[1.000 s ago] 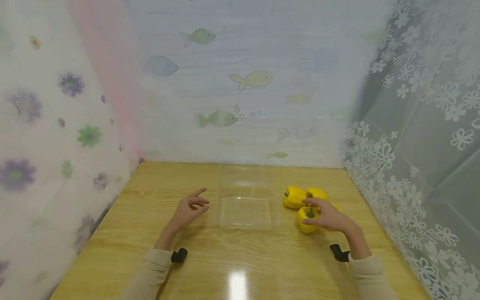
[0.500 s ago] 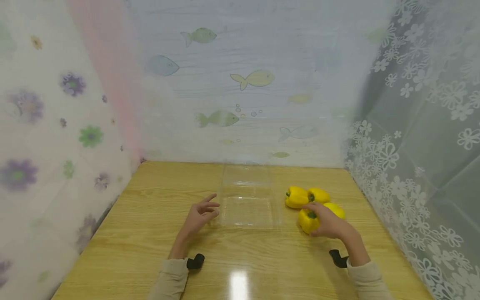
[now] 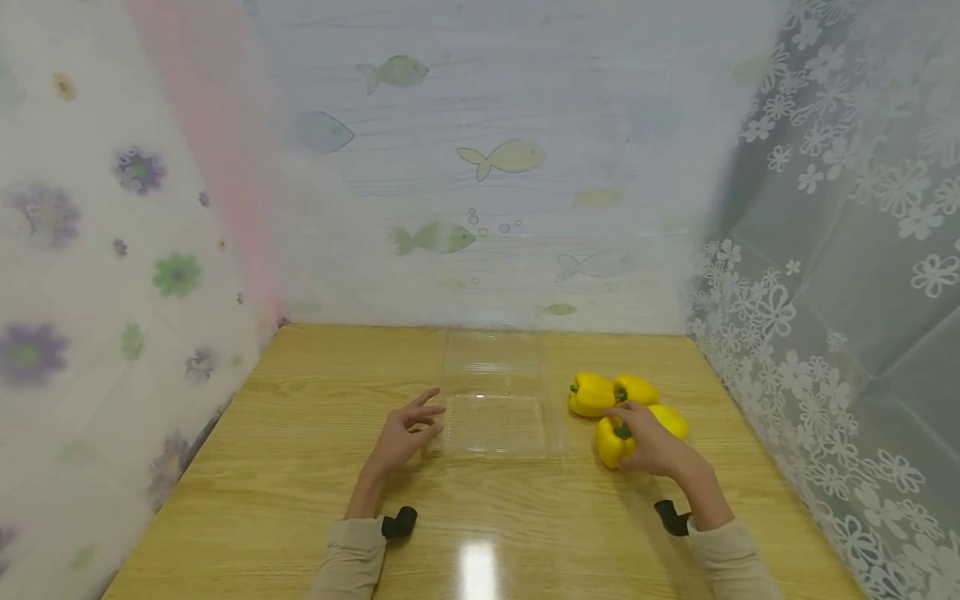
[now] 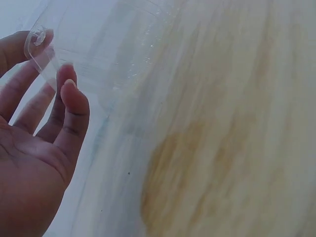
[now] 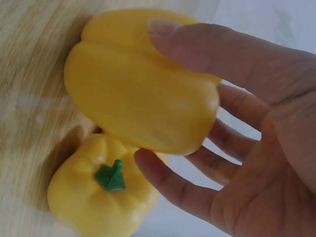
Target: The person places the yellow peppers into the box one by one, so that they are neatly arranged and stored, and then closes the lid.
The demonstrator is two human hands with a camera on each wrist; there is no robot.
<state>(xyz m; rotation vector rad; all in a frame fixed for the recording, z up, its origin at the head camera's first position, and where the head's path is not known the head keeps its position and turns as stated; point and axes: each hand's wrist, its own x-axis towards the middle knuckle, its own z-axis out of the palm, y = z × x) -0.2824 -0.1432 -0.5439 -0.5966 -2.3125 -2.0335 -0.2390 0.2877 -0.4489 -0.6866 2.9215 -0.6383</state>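
My right hand (image 3: 660,446) grips a yellow bell pepper (image 3: 611,442) at the right of the table. In the right wrist view the thumb lies across this bell pepper (image 5: 133,89) and the fingers reach round its other side. Another pepper (image 5: 103,197) with a green stem sits beside it. At mid-table is a clear plastic container (image 3: 495,425) with its lid part folded back. My left hand (image 3: 397,437) is at its left edge, fingers loosely bent. In the left wrist view the fingertips are right at a corner of the clear container (image 4: 108,39), one showing through the plastic.
More yellow peppers stand close around the right hand: one behind left (image 3: 591,394), one behind (image 3: 637,389), and one to the right (image 3: 670,421). Printed curtains border the wooden table (image 3: 300,383) at the back and both sides.
My left hand has moved right to the container's edge. My right hand has lowered slightly, and its thumb and fingers have closed round the nearest pepper.
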